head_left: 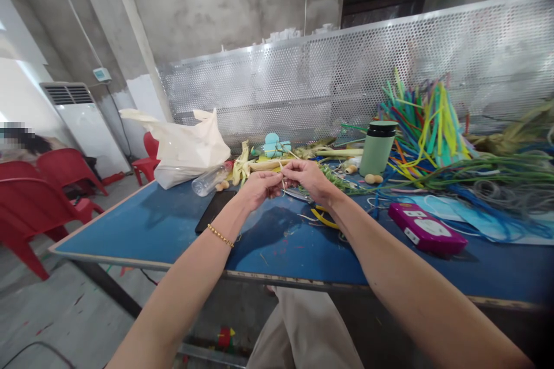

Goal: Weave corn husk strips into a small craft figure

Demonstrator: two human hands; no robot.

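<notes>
Both of my hands meet above the blue table (164,225). My left hand (258,186) and my right hand (308,177) are closed in a pinch on a thin pale strip (282,180) that runs between them. A gold bracelet (220,236) circles my left wrist. Under the hands lie yellow strips (322,219) and thin scraps on the table top.
A black phone (215,210), a clear bottle (210,179) and a white plastic bag (186,149) sit to the left. A green flask (377,147), a heap of coloured strips (426,124), a magenta box (426,229) lie right. Red chairs (43,190) stand left; a perforated metal panel (346,75) stands behind.
</notes>
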